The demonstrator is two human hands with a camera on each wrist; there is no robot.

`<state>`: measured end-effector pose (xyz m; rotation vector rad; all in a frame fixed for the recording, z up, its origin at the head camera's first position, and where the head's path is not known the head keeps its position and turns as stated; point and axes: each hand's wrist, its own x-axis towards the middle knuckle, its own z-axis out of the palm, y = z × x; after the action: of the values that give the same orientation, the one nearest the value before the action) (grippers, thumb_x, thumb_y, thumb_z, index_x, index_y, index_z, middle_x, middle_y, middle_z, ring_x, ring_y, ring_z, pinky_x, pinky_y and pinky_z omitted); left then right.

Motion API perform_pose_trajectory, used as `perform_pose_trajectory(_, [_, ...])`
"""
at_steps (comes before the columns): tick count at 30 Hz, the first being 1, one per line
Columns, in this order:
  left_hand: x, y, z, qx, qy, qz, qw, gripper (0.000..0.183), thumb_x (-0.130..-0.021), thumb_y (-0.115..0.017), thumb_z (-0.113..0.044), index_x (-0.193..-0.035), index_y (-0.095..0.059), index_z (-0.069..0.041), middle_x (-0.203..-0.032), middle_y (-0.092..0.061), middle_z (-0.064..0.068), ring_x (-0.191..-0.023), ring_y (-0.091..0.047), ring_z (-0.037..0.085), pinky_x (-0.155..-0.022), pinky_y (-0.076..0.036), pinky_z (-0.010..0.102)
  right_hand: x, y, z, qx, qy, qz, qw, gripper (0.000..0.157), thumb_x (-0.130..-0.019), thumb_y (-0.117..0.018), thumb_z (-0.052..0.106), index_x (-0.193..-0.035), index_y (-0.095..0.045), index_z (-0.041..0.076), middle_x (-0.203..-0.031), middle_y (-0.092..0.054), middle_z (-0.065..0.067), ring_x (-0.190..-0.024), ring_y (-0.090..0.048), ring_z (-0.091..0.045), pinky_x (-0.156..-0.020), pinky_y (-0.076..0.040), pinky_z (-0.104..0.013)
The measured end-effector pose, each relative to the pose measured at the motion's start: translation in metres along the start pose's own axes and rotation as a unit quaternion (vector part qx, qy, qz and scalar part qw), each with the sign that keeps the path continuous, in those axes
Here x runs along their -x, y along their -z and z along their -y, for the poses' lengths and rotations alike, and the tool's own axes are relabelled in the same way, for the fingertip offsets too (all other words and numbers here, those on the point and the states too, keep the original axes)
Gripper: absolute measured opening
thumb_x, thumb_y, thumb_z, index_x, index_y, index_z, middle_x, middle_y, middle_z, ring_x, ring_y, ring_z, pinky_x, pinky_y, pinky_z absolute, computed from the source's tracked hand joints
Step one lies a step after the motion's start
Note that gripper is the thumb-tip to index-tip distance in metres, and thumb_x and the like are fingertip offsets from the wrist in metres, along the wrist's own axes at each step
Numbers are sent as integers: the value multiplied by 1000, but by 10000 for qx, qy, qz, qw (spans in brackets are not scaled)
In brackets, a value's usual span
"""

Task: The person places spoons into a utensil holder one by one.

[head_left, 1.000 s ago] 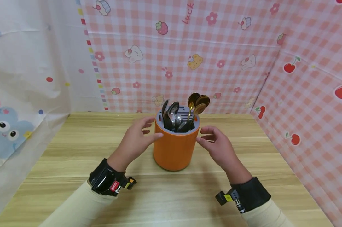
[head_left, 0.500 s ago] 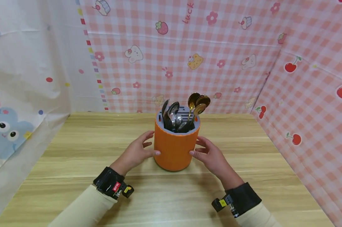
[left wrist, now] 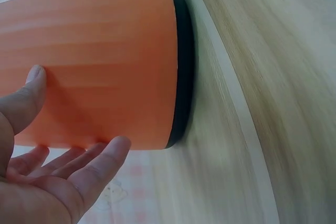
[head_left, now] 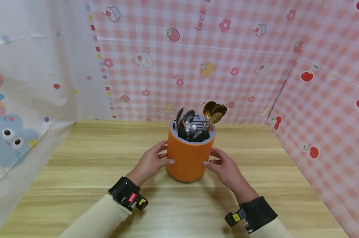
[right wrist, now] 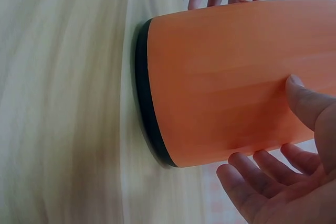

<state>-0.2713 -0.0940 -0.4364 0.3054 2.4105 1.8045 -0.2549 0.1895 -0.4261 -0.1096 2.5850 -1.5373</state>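
Observation:
An orange round cutlery holder (head_left: 189, 160) with a grey slotted top (head_left: 201, 119) stands upright on the wooden table, its dark base showing in both wrist views. Dark and silver spoons (head_left: 187, 124) poke out of it on the left, gold spoons (head_left: 216, 110) on the right. My left hand (head_left: 151, 162) holds the holder's left side, thumb on the front and fingers bent around toward the back. On the opposite side my right hand (head_left: 226, 169) holds it the same way. Some fingertips are hidden behind the holder in the head view.
The wooden table (head_left: 102, 158) extends around the holder. A pink checked cloth (head_left: 155, 76) hangs behind it, another checked cloth (head_left: 331, 109) on the right, and a white printed cloth (head_left: 33, 82) on the left.
Both hands came down from beside the holder's rim to its middle and closed in on its sides. The holder has shifted slightly right; the head view has shifted a little too.

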Motion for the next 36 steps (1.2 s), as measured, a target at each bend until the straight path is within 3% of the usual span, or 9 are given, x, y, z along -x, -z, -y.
perform_pose_trajectory(6, [-12, -17, -4, -103, -216, -39, 9997, 78, -82, -80, -14, -148, -38, -9, -144, -49, 17, -117, -59, 32, -89, -54, 39, -2, 16, -5, 144, 90, -76, 9998, 80, -85, -73, 44, -148, -35, 13, -146, -46, -16, -121, -54, -34, -97, -48, -51])
perform_pose_trajectory(10, [-21, -32, -6, -298, -162, -103, 9994, 76, -82, -80, -17, -146, -40, -8, -144, -51, 15, -114, -61, 28, -88, -54, 37, -4, 28, -11, 252, -16, -87, 9996, 83, -86, -70, 48, -150, -33, 12, -148, -44, -17, -125, -50, -36, -100, -45, -53])
perform_pose_trajectory(17, [-40, -61, -9, -684, -275, -272, 9969, 65, -87, -75, -25, -140, -45, -2, -140, -53, 15, -120, -57, 24, -95, -50, 39, -6, 48, -23, 133, -168, -243, 9995, 83, -89, -66, 50, -151, -29, 9, -150, -40, -19, -127, -46, -39, -103, -42, -55])
perform_pose_trajectory(23, [-52, -86, -12, -898, -278, -445, 9946, 57, -90, -72, -23, -136, -49, 1, -137, -55, 16, -121, -55, 21, -98, -48, 39, -9, 58, -35, 82, -327, -396, 9986, 77, -94, -62, 45, -151, -28, 6, -149, -40, -22, -125, -48, -39, -101, -45, -51])
perform_pose_trajectory(30, [-68, -111, -23, -1081, -234, -603, 9920, 55, -88, -73, -25, -133, -54, 1, -133, -59, 15, -123, -53, 21, -98, -48, 38, -9, 66, -43, 83, -498, -965, 9941, 59, -99, -58, 37, -138, -40, -2, -133, -49, -25, -113, -56, -36, -92, -52, -45])
perform_pose_trajectory(36, [-84, -138, -29, -1107, -199, -965, 9890, 38, -85, -77, -24, -114, -70, 0, -115, -71, 13, -108, -63, 22, -88, -54, 36, -8, 68, -46, 77, -658, -1316, 9891, 41, -100, -57, 32, -119, -51, -4, -112, -56, -19, -100, -59, -32, -80, -55, -34])
